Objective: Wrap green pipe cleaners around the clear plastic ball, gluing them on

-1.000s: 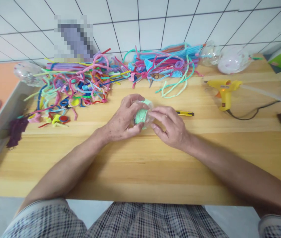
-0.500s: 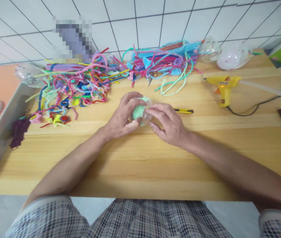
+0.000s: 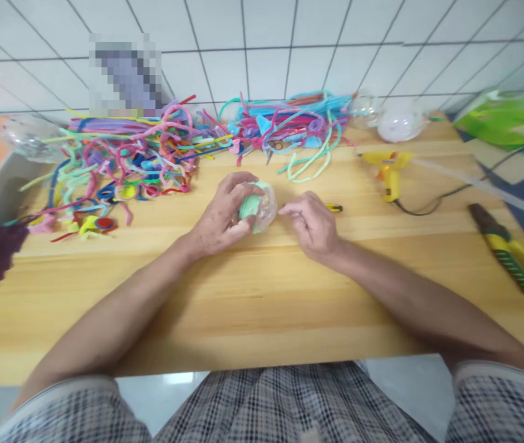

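My left hand (image 3: 225,215) is closed around a clear plastic ball (image 3: 268,209) from its left side. Mint-green fuzzy pipe cleaner (image 3: 250,208) is wound over the part of the ball nearest my palm, and the clear end faces right. Just to the right, a small gap away from the ball, is my right hand (image 3: 314,227). Its fingers are curled in, with the index fingertip towards the ball; whether something small is between the fingertips is hidden. Behind the right hand lies a yellow utility knife (image 3: 334,208), partly covered by it.
Many coloured pipe cleaners (image 3: 151,147) lie heaped along the back left and centre. Clear plastic balls (image 3: 398,123) sit at the back right. A yellow glue gun (image 3: 390,178) with its cord rests on the right, near a dark-jawed tool with green-and-yellow handles (image 3: 511,258). Dark purple material (image 3: 3,252) hangs at the left.
My right hand has come away from the ball and its fingers have curled in. The left hand keeps its hold. The view has swung right, bringing the green-handled tool fully in.
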Motion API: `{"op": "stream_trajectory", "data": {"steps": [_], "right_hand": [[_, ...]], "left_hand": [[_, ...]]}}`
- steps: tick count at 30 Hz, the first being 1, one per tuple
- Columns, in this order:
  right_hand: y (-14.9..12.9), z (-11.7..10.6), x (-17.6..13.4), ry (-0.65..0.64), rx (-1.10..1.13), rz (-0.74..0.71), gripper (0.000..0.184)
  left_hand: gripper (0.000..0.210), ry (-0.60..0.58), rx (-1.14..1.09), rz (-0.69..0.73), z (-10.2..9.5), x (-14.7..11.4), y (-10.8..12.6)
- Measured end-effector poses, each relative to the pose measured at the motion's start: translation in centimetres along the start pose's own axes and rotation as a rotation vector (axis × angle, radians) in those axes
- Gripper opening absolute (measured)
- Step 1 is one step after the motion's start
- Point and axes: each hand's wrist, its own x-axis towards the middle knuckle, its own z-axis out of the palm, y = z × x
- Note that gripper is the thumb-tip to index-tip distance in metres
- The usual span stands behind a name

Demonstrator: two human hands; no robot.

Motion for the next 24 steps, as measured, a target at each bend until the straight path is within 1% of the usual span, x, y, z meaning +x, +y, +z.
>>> {"op": "stream_trajectory", "data": {"steps": [2, 5, 7, 9, 10, 12, 14, 15, 16, 18, 19, 22, 24], "right_hand": [[0.5, 0.0, 0.5, -0.003, -0.048, 0.071, 0.030], [0.8, -0.9, 1.3, -0.083, -0.078, 0.265, 0.028], [0.8, -2.5, 1.2, -0.148, -0.062, 0.398, 0.020], [0.8, -5.0, 0.2, -0.169, -0.060, 0.520, 0.011], [1.1, -6.6, -0.7, -0.149, -0.078, 0.577, 0.009], [2.1, -9.9, -2.6, -0.034, -0.171, 0.677, 0.011], [3.9, -12.9, -4.4, 0.088, -0.308, 0.844, 0.028], [5.1, -14.0, -5.0, 0.119, -0.371, 0.942, 0.035], [6.2, -14.9, -5.3, 0.129, -0.402, 0.988, 0.039], [8.4, -15.9, -5.2, 0.109, -0.426, 1.054, 0.045], [9.3, -16.0, -4.8, 0.089, -0.423, 1.083, 0.043], [11.2, -15.9, -3.1, -0.011, -0.419, 1.170, 0.030], [12.0, -15.8, -2.0, -0.084, -0.405, 1.180, 0.021]], "left_hand": [[0.042, 0.022, -0.010, -0.003, 0.2, -0.1, -0.1], [0.043, 0.046, -0.055, 0.004, 0.4, -0.1, -0.4], [0.044, 0.047, -0.064, 0.008, 0.5, -0.1, -0.6], [0.045, 0.053, -0.070, 0.012, 0.5, 0.0, -0.8], [0.045, 0.064, -0.081, 0.015, 0.5, 0.0, -1.0], [0.043, 0.106, -0.108, 0.022, 0.6, 0.1, -1.2], [0.039, 0.148, -0.134, 0.025, 0.8, 0.2, -1.5], [0.037, 0.161, -0.148, 0.026, 0.8, 0.2, -1.5], [0.036, 0.157, -0.167, 0.028, 0.8, 0.3, -1.6], [0.036, 0.132, -0.215, 0.021, 0.8, 0.4, -1.6], [0.036, 0.113, -0.237, 0.013, 0.7, 0.4, -1.6], [0.038, 0.061, -0.277, -0.012, 0.5, 0.6, -1.7], [0.040, 0.029, -0.284, -0.020, 0.4, 0.7, -1.7]]}}
